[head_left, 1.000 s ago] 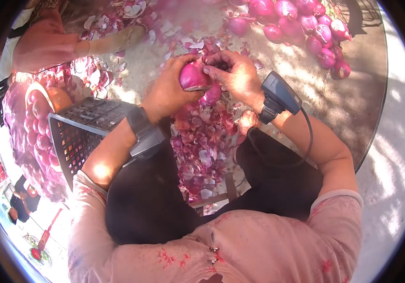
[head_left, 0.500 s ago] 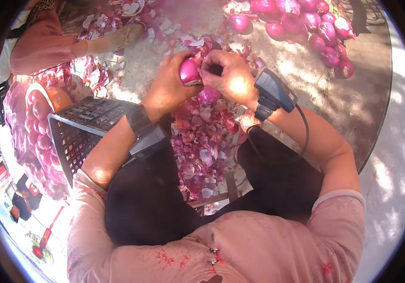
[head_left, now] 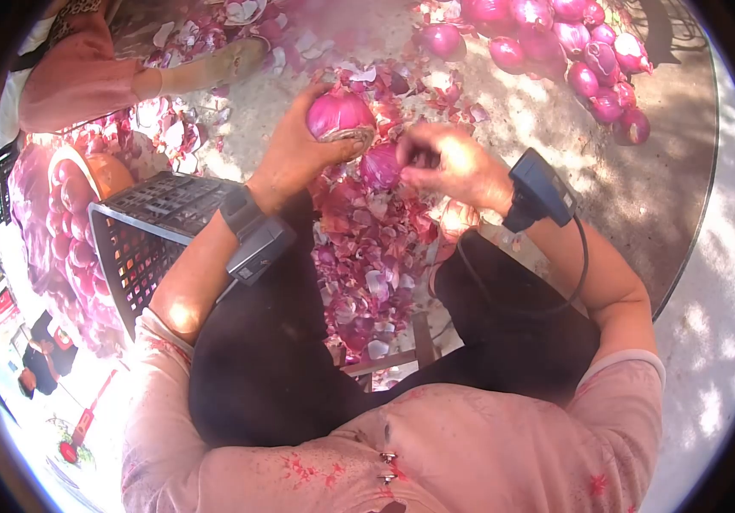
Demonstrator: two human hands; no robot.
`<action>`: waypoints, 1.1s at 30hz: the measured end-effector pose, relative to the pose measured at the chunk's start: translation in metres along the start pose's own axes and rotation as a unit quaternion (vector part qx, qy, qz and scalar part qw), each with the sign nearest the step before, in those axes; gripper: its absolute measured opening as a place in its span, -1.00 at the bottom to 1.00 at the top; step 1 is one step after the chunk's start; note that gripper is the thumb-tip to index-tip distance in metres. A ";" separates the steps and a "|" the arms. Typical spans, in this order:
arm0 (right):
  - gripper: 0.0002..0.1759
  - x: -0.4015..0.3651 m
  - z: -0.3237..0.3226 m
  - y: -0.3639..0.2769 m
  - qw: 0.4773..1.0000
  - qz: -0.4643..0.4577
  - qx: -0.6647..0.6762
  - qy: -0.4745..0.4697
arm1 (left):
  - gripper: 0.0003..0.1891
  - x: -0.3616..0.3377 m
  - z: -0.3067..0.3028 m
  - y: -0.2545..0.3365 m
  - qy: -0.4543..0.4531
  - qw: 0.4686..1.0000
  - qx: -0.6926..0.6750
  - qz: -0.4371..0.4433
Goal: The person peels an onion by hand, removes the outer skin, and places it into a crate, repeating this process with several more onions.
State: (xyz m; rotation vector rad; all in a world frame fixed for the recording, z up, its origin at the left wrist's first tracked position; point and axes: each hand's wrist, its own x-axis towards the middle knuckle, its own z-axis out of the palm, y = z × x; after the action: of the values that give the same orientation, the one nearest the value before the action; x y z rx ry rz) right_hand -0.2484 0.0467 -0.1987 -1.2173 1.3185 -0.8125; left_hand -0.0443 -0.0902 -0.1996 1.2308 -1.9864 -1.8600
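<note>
We see the left hand (head_left: 292,156) clamped around an onion (head_left: 337,113). The right hand (head_left: 466,169) curls apart from it; we cannot tell whether its grip is closed.

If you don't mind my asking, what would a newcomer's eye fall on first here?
Probably the glossy purple onion held up in the left hand, with the right hand apart from it. Next might come the loose skins strewn below the hands, then the bright onion pile at the upper right.
</note>
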 end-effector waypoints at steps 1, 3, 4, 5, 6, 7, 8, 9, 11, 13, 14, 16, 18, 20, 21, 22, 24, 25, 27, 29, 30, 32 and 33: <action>-0.78 0.004 -0.003 -0.001 0.999 -0.027 -0.025 0.039 | -0.11 0.000 0.000 0.001 -0.013 0.999 -0.029 -0.009; -0.76 0.013 -0.008 -0.008 0.994 -0.051 -0.049 0.079 | -0.10 0.001 -0.002 0.001 -0.044 0.999 -0.007 -0.003; -0.72 0.017 -0.011 -0.014 0.981 -0.105 -0.120 0.107 | -0.10 0.001 -0.002 0.003 -0.074 0.997 0.014 0.004; -0.68 0.021 -0.013 -0.018 0.960 -0.157 -0.191 0.133 | -0.10 0.000 -0.002 0.006 -0.075 0.997 0.013 0.002; -0.68 0.024 -0.014 -0.018 0.960 -0.155 -0.190 0.133 | -0.10 0.000 -0.002 0.010 -0.114 0.993 -0.015 0.017; -0.64 0.028 -0.015 -0.018 0.944 -0.202 -0.229 0.125 | -0.10 -0.001 -0.001 0.013 -0.152 0.987 -0.043 0.032; -0.60 0.031 -0.016 -0.017 0.924 -0.249 -0.266 0.116 | -0.10 -0.001 0.000 0.011 -0.153 0.987 -0.044 0.030; -0.55 0.032 -0.016 -0.018 0.923 -0.257 -0.273 0.083 | -0.12 -0.001 0.001 0.007 -0.156 0.986 -0.035 0.037; -0.55 0.030 -0.010 -0.015 0.930 -0.240 -0.265 0.081 | -0.14 0.000 0.000 0.003 -0.160 0.986 -0.026 0.042; -0.56 0.029 -0.007 -0.013 0.937 -0.224 -0.258 0.078 | -0.18 -0.002 -0.002 0.000 -0.189 0.982 -0.001 0.001; -0.55 0.028 -0.007 -0.012 0.942 -0.222 -0.242 0.074 | -0.18 -0.002 -0.002 0.000 -0.189 0.982 -0.003 -0.001; -0.55 0.026 -0.005 -0.010 0.947 -0.219 -0.226 0.069 | -0.21 -0.002 -0.003 0.003 -0.218 0.974 -0.017 -0.050; -0.58 0.024 -0.001 -0.008 0.955 -0.220 -0.183 0.079 | -0.22 -0.003 -0.003 0.004 -0.228 0.971 -0.047 -0.052; -0.61 0.023 -0.002 -0.014 0.957 -0.217 -0.179 0.069 | -0.24 -0.004 -0.003 0.005 -0.238 0.967 -0.077 -0.054; -0.63 0.022 -0.002 -0.016 0.959 -0.214 -0.174 0.060 | -0.25 -0.003 -0.004 0.005 -0.246 0.965 -0.068 -0.066; -0.63 0.022 -0.002 -0.015 0.959 -0.214 -0.174 0.059 | -0.26 -0.004 -0.004 0.005 -0.254 0.962 -0.058 -0.078; -0.69 0.022 -0.002 -0.014 0.964 -0.193 -0.179 0.031 | -0.28 -0.004 -0.003 0.005 -0.267 0.960 -0.045 -0.071; -0.69 0.022 -0.002 -0.014 0.964 -0.193 -0.178 0.030 | -0.30 -0.005 -0.002 0.005 -0.280 0.957 -0.031 -0.064; -0.75 0.021 -0.001 -0.013 0.950 -0.235 -0.202 0.042 | -0.32 -0.005 -0.001 0.008 -0.283 0.955 -0.026 -0.085; -0.78 0.018 0.004 -0.018 0.943 -0.240 -0.226 0.053 | -0.33 -0.005 -0.001 0.006 -0.286 0.952 -0.021 -0.106; -0.80 0.017 0.006 -0.021 0.934 -0.245 -0.250 0.066 | -0.35 -0.005 -0.002 0.002 -0.291 0.951 -0.033 -0.097; -0.77 0.017 0.009 -0.022 0.936 -0.233 -0.257 0.065 | -0.36 -0.005 -0.002 0.001 -0.297 0.950 -0.044 -0.088; -0.74 0.017 0.010 -0.022 0.937 -0.220 -0.265 0.064 | -0.36 -0.004 -0.001 0.003 -0.299 0.950 -0.035 -0.082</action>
State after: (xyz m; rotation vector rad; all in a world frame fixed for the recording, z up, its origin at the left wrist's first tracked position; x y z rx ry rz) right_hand -0.2321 0.0269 -0.1836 -1.9652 1.4427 -0.8863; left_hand -0.0420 -0.0889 -0.1948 0.9010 -2.0977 -2.6067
